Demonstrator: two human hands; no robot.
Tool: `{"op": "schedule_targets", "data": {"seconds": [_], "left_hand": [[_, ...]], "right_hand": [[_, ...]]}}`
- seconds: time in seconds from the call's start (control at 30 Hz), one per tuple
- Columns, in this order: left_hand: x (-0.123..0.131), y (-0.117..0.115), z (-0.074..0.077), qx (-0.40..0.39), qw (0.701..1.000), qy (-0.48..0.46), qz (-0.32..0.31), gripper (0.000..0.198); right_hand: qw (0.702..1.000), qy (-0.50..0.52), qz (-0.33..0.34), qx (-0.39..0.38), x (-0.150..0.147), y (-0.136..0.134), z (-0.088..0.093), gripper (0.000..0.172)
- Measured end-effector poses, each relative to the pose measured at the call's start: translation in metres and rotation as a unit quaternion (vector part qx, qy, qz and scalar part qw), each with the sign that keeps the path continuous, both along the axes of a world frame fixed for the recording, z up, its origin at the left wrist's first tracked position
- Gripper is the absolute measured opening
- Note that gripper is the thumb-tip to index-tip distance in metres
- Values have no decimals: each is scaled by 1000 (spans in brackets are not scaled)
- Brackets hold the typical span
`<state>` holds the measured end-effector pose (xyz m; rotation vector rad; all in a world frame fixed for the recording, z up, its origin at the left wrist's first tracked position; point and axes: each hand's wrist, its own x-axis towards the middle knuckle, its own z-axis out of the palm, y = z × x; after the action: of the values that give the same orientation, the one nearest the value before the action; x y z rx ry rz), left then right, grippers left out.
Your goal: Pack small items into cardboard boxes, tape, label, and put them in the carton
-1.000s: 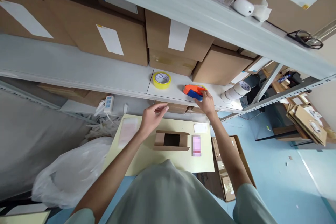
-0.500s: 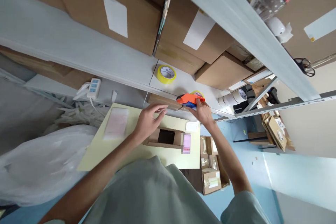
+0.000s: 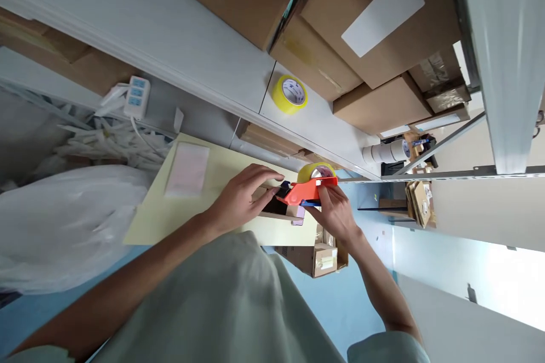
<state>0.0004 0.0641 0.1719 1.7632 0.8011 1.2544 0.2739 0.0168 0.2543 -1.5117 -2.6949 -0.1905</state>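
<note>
My right hand (image 3: 334, 212) is closed round the blue handle of an orange tape dispenser (image 3: 309, 187) loaded with a yellow tape roll, held just above the small open cardboard box (image 3: 283, 211) on the pale yellow table (image 3: 170, 215). My left hand (image 3: 240, 198) rests on the left side of that box, its fingers curled over the box's top edge and reaching to the dispenser's front end. Most of the box is hidden behind both hands.
A spare yellow tape roll (image 3: 290, 93) lies on the grey shelf (image 3: 191, 51) among large cardboard boxes. A pink sheet (image 3: 187, 169) lies on the table. A white plastic bag (image 3: 63, 221) bulges at left, a power strip (image 3: 136, 96) beyond. Cartons (image 3: 321, 255) sit on the blue floor.
My right hand lifted the tape dispenser off the shelf and brought it down to the box. My left hand dropped onto the box. The camera tilted downward.
</note>
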Motion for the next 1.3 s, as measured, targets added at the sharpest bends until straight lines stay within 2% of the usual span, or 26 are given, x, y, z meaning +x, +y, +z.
{"op": "schedule_targets", "data": {"seconds": [0.3,0.43,0.57,0.7,0.8,0.87,1.0,1.07,1.17,1.3], "left_hand": [[-19,0,1,-112,990,0,-85,22],[-27,-2,-1,-128,987,-24,-98,24],[-28,-9,-10,-197,975,-48,-89,31],[-21,-21,-26,-303,945,-71,-104,41],[-19,-32,-46,-364,924,-69,-98,45],[-24,-37,-65,-399,911,-67,-85,47],[-42,-35,-118,-455,888,-62,4,50],[-46,-32,-146,-483,874,-57,-3,53],[-39,-31,-177,-509,856,-88,-29,56],[-20,-35,-199,-543,831,-120,-25,60]], "right_hand": [[994,-23,-46,-101,-22,-15,10,33],[985,-29,-70,-156,-33,-17,16,46],[962,-51,-132,-233,-49,-17,26,61],[925,-79,-204,-311,-68,-13,32,65],[888,-112,-259,-362,-74,-6,39,58],[862,-123,-275,-408,-71,0,50,54],[802,-108,-336,-481,-55,18,77,59],[782,-110,-368,-490,-50,27,84,60],[776,-119,-384,-486,-52,36,81,58],[781,-119,-379,-483,-61,44,67,58]]}}
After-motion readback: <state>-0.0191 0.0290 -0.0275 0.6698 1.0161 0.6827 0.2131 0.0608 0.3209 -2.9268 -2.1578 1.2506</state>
